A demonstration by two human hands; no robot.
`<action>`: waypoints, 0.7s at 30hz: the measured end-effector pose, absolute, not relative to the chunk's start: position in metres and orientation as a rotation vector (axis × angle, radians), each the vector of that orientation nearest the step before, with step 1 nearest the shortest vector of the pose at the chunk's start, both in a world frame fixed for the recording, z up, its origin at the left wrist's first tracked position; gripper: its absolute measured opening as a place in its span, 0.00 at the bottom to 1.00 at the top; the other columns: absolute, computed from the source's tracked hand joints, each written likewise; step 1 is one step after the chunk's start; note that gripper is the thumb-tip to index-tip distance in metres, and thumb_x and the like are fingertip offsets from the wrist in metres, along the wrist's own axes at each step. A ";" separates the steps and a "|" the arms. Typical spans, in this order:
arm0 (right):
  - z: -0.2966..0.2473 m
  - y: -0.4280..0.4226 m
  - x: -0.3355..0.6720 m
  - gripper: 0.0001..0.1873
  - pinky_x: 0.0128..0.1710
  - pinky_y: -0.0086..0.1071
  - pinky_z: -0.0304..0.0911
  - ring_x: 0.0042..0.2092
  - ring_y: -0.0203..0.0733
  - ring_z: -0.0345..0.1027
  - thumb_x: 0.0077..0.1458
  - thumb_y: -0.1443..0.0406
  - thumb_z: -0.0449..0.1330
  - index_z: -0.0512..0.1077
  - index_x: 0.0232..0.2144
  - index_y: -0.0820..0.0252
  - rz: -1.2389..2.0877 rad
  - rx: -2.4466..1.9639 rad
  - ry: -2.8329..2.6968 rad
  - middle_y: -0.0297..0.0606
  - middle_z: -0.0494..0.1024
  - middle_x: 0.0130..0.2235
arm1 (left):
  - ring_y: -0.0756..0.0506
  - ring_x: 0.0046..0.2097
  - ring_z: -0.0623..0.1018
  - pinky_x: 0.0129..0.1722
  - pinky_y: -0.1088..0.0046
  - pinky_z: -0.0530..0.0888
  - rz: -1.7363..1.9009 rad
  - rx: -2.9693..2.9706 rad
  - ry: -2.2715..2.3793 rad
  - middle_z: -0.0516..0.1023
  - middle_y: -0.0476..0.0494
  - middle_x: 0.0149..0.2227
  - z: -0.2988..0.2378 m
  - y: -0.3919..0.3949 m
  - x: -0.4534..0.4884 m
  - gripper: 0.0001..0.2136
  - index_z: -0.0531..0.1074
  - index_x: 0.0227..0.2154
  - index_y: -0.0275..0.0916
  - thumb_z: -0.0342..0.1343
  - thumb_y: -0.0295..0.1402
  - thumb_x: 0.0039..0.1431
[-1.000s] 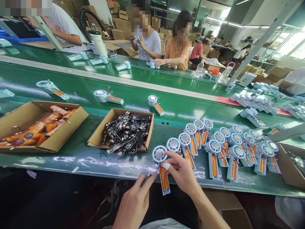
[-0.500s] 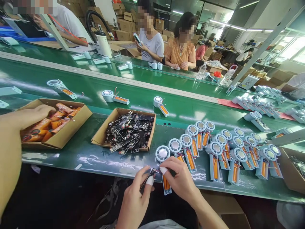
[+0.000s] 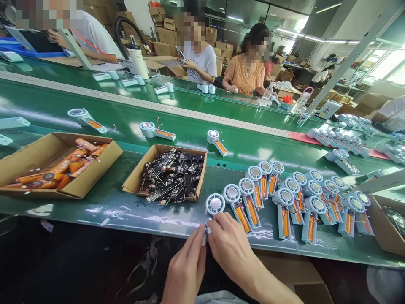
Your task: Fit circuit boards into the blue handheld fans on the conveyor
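- Two bare hands, the left hand (image 3: 186,261) and the right hand (image 3: 232,240), meet at the front edge of a green desk (image 3: 110,200).
- Fingers on both hands are drawn in toward one another, tips close together; a small piece (image 3: 206,228) shows between them, mostly hidden, and whether they pinch it cannot be told.
- Directly beyond the hands, a pale blue fan unit (image 3: 215,204) lies on the desk, its round head facing up and the part nearer the worker screened by the hands.
- To its right, more fan units (image 3: 285,196) lie in slanting rows, round heads away from the worker, orange inserts and thin wires showing in their handles.
- At left, a cardboard box (image 3: 131,185) brims with black circuit boards (image 3: 175,175), some resting over its near edge.
- Farther left, a second carton (image 3: 98,171) holds orange-wrapped cells (image 3: 60,169).
- Behind the boxes, three units (image 3: 213,136) with orange inserts sit well apart on a green belt (image 3: 190,131).
- Across the line, a co-worker in a white T-shirt (image 3: 202,63) holds a small device (image 3: 181,55), beside another in an orange top (image 3: 243,76).
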State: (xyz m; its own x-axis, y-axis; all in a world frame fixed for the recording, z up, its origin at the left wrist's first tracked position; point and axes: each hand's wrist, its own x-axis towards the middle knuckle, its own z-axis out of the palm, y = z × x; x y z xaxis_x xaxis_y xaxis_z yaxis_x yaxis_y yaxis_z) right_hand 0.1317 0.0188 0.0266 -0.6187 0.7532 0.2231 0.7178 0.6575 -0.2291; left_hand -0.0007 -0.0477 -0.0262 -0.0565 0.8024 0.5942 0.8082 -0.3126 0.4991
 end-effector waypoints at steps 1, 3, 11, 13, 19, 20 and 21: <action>0.026 0.019 0.131 0.09 0.32 0.32 0.63 0.33 0.43 0.68 0.56 0.77 0.59 0.72 0.29 0.60 0.191 -1.196 -2.557 0.39 0.74 0.32 | 0.41 0.46 0.85 0.45 0.72 0.82 -1.340 -2.145 -1.829 0.84 0.34 0.48 -0.027 -0.048 0.000 0.15 0.74 0.54 0.34 0.49 0.25 0.68; 0.026 0.023 0.132 0.09 0.32 0.30 0.63 0.34 0.42 0.69 0.56 0.77 0.59 0.73 0.31 0.60 0.324 -1.212 -2.505 0.38 0.75 0.33 | 0.42 0.46 0.85 0.46 0.72 0.82 -1.371 -2.131 -1.848 0.84 0.34 0.48 -0.027 -0.048 0.000 0.15 0.74 0.53 0.34 0.49 0.26 0.68; 0.028 0.026 0.136 0.09 0.31 0.30 0.61 0.34 0.41 0.71 0.56 0.77 0.59 0.75 0.31 0.61 0.374 -1.227 -2.506 0.37 0.76 0.33 | 0.43 0.44 0.86 0.45 0.73 0.82 -1.418 -2.181 -1.863 0.85 0.39 0.46 -0.028 -0.045 -0.005 0.15 0.74 0.53 0.37 0.48 0.27 0.69; 0.023 0.018 0.130 0.08 0.31 0.31 0.61 0.33 0.42 0.70 0.55 0.77 0.59 0.74 0.30 0.61 0.222 -1.263 -2.519 0.38 0.76 0.32 | 0.42 0.45 0.86 0.43 0.72 0.82 -1.323 -2.162 -1.782 0.85 0.36 0.47 -0.031 -0.047 -0.003 0.16 0.73 0.55 0.36 0.47 0.25 0.69; 0.023 0.022 0.132 0.09 0.33 0.31 0.64 0.35 0.43 0.72 0.57 0.76 0.58 0.75 0.32 0.62 0.317 -1.238 -2.526 0.40 0.77 0.34 | 0.42 0.44 0.86 0.43 0.73 0.82 -1.395 -2.160 -1.815 0.85 0.36 0.46 -0.030 -0.045 -0.006 0.15 0.75 0.53 0.36 0.49 0.26 0.68; 0.025 0.026 0.136 0.10 0.34 0.30 0.65 0.36 0.42 0.73 0.58 0.77 0.57 0.75 0.34 0.61 0.412 -1.199 -2.520 0.39 0.77 0.36 | 0.43 0.43 0.86 0.44 0.73 0.82 -1.462 -2.179 -1.861 0.85 0.38 0.45 -0.028 -0.044 -0.007 0.14 0.75 0.51 0.36 0.50 0.27 0.68; 0.027 0.030 0.140 0.11 0.36 0.29 0.65 0.37 0.41 0.74 0.58 0.77 0.57 0.76 0.37 0.61 0.506 -1.154 -2.508 0.39 0.78 0.37 | 0.44 0.43 0.86 0.43 0.74 0.82 -1.524 -2.203 -1.907 0.85 0.39 0.44 -0.026 -0.043 -0.009 0.13 0.76 0.50 0.36 0.50 0.27 0.68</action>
